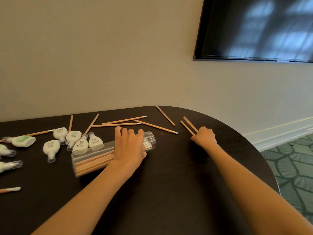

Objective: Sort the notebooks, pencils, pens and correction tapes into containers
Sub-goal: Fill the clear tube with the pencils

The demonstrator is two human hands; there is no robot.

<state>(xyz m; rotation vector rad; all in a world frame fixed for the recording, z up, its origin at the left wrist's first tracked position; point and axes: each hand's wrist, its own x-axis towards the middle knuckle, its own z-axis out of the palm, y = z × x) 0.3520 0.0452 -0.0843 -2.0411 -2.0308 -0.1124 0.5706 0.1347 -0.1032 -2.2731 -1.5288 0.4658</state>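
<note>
A clear plastic tube (94,154) lies on its side on the dark table (169,184), with several wooden pencils inside. My left hand (129,146) rests over the tube near its open threaded mouth, fingers curled round it. My right hand (205,136) grips two pencils (188,127) that point away to the upper left. Several loose pencils (124,120) lie scattered along the table's far side. White correction tapes (79,143) sit in a group left of the tube.
The table's rounded edge curves away on the right, with patterned green carpet (291,165) below. A wall runs behind the table and a dark screen (257,28) hangs at the upper right. One more pencil (10,189) lies at the left edge.
</note>
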